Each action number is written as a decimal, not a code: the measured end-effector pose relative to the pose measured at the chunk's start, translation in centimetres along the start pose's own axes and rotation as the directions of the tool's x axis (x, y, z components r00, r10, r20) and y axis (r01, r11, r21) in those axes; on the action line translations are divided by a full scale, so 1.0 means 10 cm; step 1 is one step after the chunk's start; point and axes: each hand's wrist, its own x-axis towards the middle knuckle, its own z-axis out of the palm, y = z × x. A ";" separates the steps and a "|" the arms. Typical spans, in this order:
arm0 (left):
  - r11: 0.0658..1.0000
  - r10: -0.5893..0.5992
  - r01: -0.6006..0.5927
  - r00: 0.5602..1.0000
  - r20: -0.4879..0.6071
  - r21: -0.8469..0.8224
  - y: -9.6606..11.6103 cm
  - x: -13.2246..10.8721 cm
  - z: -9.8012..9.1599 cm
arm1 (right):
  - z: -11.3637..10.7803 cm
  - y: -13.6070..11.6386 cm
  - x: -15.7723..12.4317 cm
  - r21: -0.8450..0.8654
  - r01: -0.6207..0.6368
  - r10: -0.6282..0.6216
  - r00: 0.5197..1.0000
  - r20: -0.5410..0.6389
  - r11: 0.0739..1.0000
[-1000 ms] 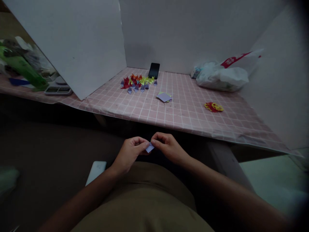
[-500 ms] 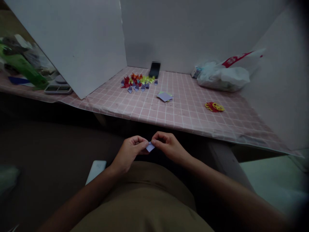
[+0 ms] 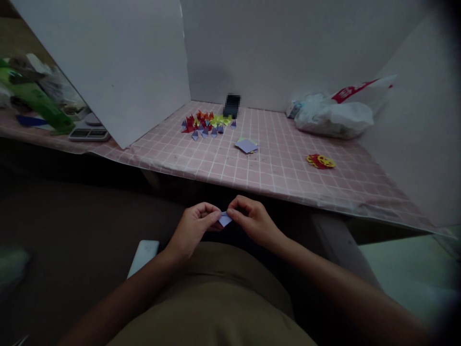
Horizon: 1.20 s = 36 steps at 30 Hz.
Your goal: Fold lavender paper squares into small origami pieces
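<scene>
A small piece of lavender origami paper [image 3: 225,220], partly folded, is held above my lap in front of the table edge. My left hand [image 3: 196,225] pinches its left side between thumb and fingers. On the opposite side, the thumb and forefinger of my right hand [image 3: 252,218] grip the upper right part. My fingertips hide the paper's top corners. On the table beyond lies a short stack of square paper [image 3: 247,145], lavender on top with yellow-green below. Farther back, a cluster of folded paper pieces [image 3: 205,122] in red, orange, yellow and lavender stands together.
Red and yellow cut-out shapes [image 3: 320,161] lie right on the pink checked table [image 3: 277,168]. A white plastic bag [image 3: 334,117] rests behind them. A dark blurred object [image 3: 231,105] stands at the back, a scale [image 3: 89,132] at left. A pale flat object [image 3: 144,257] lies beside my left forearm.
The view has shifted very slightly. Both hands keep their pinch on the lavender paper, the right hand a touch farther right; nothing on the table has moved.
</scene>
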 end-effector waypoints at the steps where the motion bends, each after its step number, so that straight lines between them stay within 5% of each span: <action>1: 1.000 0.010 -0.010 1.000 -0.008 0.018 0.00 0.00 0.00 | 0.00 0.00 0.00 -0.001 0.001 -0.001 1.000 0.000 1.000; 10: 0.986 0.071 -0.064 0.997 -0.037 0.153 -0.04 0.01 -0.02 | 0.00 0.00 0.01 0.024 -0.024 0.023 0.998 0.064 0.999; 18: 0.996 0.022 -0.025 0.999 0.032 0.082 -0.02 0.01 0.03 | 0.01 0.03 -0.01 -0.073 0.141 -0.139 0.990 0.033 0.987; 24: 0.996 0.041 -0.050 0.992 -0.117 -0.075 -0.04 0.01 0.03 | -0.02 0.01 0.00 -0.092 0.183 -0.189 0.980 -0.063 0.979; 30: 0.983 0.077 -0.105 0.980 -0.184 -0.152 -0.04 0.02 0.04 | 0.02 0.02 -0.03 -0.282 0.383 -0.368 0.924 0.106 0.880; 36: 0.977 0.054 -0.089 0.982 -0.179 -0.195 -0.05 0.00 0.09 | 0.08 0.04 -0.06 -0.519 0.416 -0.444 0.893 0.076 0.747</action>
